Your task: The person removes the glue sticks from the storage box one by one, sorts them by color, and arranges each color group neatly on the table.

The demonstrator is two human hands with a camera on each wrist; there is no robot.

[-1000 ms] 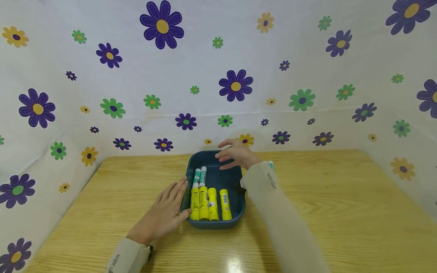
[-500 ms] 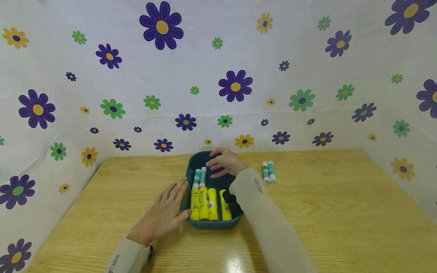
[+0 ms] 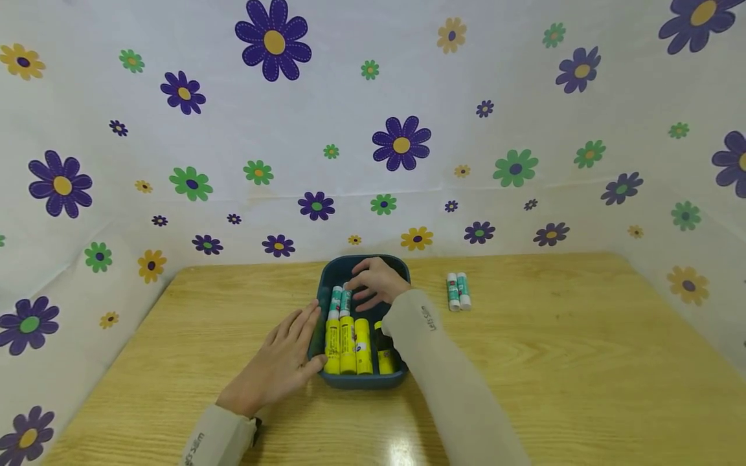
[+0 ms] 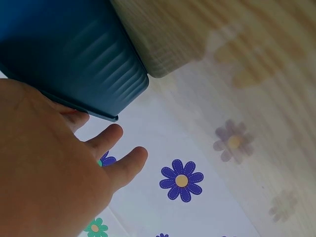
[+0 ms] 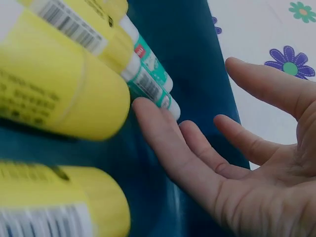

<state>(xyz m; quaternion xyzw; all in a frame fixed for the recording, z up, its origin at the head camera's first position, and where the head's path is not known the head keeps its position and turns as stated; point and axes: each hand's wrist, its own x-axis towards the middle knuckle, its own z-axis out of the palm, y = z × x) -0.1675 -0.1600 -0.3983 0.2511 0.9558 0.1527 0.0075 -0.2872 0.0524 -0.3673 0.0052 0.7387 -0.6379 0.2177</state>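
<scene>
A dark blue bin [image 3: 366, 382] stands on the table with several yellow glue sticks [image 3: 348, 353] lying side by side in its near half. Behind them, along the left wall, lie two small white-and-teal glue sticks [image 3: 336, 302]. My left hand [image 3: 272, 367] rests with straight fingers against the bin's left rim. Over the bin's far half reaches my right hand [image 3: 379, 281], fingers spread and slightly bent. In the right wrist view one fingertip [image 5: 144, 108] is at the nearer small glue stick [image 5: 150, 88], with the thumb side apart; nothing is held.
Two more white-and-teal glue sticks [image 3: 458, 291] lie side by side on the wooden table [image 3: 571, 362], right of the bin. A flower-patterned white cloth [image 3: 350, 97] hangs behind and at both sides of the table.
My right hand has moved left and toward me, from the bin's far right corner to the small glue sticks. The pair on the table came into full view. The left hand has stayed.
</scene>
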